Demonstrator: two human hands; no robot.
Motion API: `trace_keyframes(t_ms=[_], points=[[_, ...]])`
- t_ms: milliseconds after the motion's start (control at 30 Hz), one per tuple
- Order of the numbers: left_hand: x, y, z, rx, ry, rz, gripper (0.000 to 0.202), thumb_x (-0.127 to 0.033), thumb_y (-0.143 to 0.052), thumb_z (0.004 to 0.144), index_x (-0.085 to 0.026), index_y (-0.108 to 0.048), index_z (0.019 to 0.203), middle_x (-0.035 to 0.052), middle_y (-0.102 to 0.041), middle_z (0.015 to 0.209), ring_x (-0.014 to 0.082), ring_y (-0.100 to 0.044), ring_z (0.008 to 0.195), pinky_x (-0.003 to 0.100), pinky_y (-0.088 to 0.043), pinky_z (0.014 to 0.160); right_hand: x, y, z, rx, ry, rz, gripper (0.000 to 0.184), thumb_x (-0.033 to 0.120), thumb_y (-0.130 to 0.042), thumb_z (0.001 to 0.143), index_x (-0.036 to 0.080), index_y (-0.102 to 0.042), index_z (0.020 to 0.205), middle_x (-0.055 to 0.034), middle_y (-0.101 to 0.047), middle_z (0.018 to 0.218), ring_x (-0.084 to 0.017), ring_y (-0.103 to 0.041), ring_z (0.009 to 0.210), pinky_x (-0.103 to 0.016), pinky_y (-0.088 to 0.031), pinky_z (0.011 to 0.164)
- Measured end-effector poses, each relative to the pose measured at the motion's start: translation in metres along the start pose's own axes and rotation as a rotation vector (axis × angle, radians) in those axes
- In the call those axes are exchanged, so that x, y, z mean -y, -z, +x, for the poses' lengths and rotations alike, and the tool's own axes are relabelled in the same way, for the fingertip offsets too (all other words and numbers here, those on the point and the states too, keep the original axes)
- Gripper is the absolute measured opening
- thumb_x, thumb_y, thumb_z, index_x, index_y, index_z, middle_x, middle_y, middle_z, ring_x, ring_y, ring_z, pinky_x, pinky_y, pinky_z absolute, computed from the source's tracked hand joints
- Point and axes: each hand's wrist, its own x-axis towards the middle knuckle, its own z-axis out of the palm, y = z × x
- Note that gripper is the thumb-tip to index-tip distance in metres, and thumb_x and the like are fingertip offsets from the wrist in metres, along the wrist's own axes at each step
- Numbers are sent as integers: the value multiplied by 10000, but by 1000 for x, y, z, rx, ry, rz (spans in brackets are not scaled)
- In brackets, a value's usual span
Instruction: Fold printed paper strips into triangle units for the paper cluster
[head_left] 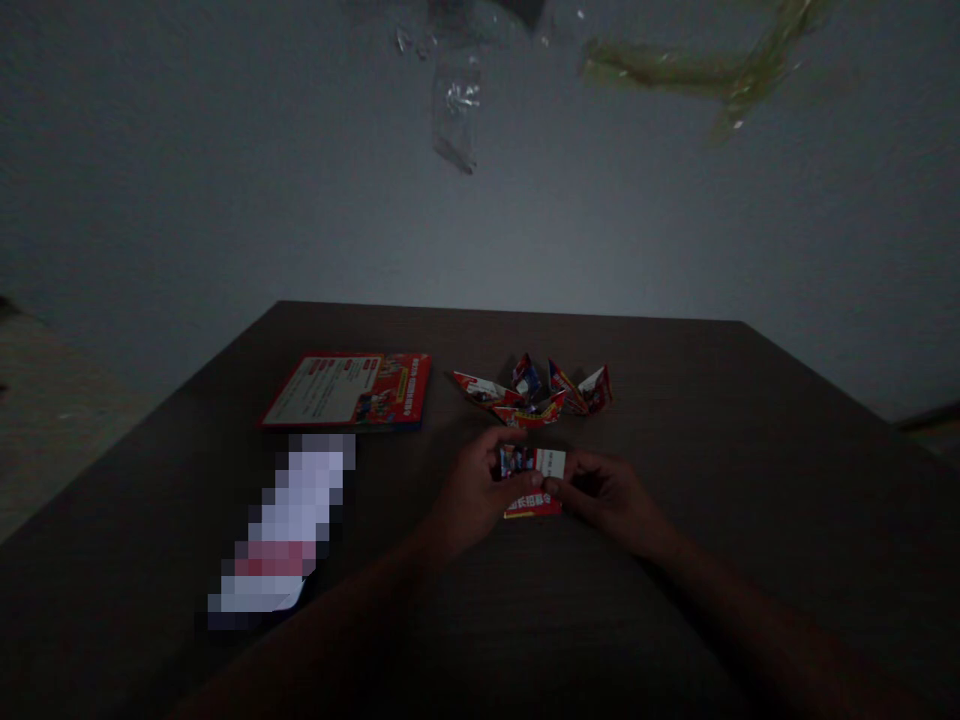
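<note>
Between my two hands is a small folded piece of printed paper (534, 500), red at the bottom with a white patch and a dark picture above. My left hand (480, 485) grips its left side, with the thumb lying across the front. On the other side my right hand (611, 495) pinches the right edge between thumb and fingers. Just beyond my hands sit several folded paper shapes (532, 410) with pointed corners, printed in red, blue and white.
A stack of red and white printed sheets (330, 390) lies at the back left of the dark wooden table (660, 370). Nearer, on the left, a lit phone (289, 520) appears pixelated. Behind the table rises a grey wall (600, 230) with yellowish tape (667, 68).
</note>
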Motion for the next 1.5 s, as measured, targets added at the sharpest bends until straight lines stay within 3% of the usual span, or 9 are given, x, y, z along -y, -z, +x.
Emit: trace_keyframes(t_ms=[200,367,533,700,867,1167,1233,1400,1500], points=[[-1,-1,0,108,-34,19,256,-259,-652,747,-120,-595,954,63,-665,926,179,-612,840,279,-459,747,-1,2,1,-95,9,-6,282,406,-643,744,172,-527,638,16,-545,615,-109,-490,555,-212,-378,502],[-5,0,0,127,-14,-63,251,-182,-678,712,-121,-579,934,42,-657,888,158,-608,797,271,-466,726,4,2,0,-16,-12,57,254,386,-642,758,157,-558,691,24,-525,574,-90,-450,506,-203,-340,466],[-7,2,-1,155,-19,-131,282,-200,-712,686,-130,-553,908,32,-637,861,150,-601,774,266,-473,709,2,3,-1,56,-24,115,227,372,-628,784,149,-595,806,31,-530,558,-86,-457,492,-205,-349,481],[-7,4,-1,187,-10,-143,313,-196,-721,676,-132,-551,931,36,-631,878,143,-590,780,268,-474,720,-3,3,0,116,-44,158,237,379,-617,794,144,-585,805,18,-547,606,-86,-474,515,-207,-376,499],[-2,3,0,145,-19,-61,289,-230,-708,691,-126,-572,924,33,-630,845,140,-581,744,250,-456,682,-4,2,1,99,-48,116,252,387,-618,791,137,-588,790,20,-533,588,-78,-445,503,-196,-341,472],[-4,0,-2,124,-82,35,258,-260,-616,778,-111,-589,988,69,-647,929,174,-588,841,275,-458,748,-2,3,2,2,-46,106,259,387,-631,768,160,-534,692,8,-556,645,-77,-428,502,-204,-319,454],[-6,-1,-3,128,-64,27,266,-272,-613,779,-114,-585,992,62,-646,901,171,-594,819,268,-472,713,-1,3,2,-3,-50,111,265,383,-638,760,162,-522,673,6,-563,648,-78,-428,505,-206,-320,459],[-6,-2,-5,136,17,24,306,-320,-583,794,-125,-548,1027,68,-628,888,124,-571,638,211,-470,472,1,2,1,-3,-44,96,257,376,-631,768,154,-533,684,8,-546,633,-83,-433,522,-206,-329,472],[-5,0,-4,121,5,33,305,-339,-565,806,-127,-538,1024,77,-631,904,105,-558,596,199,-466,441,1,2,1,3,-30,92,244,376,-623,777,148,-561,714,9,-544,634,-85,-436,526,-207,-335,478]])
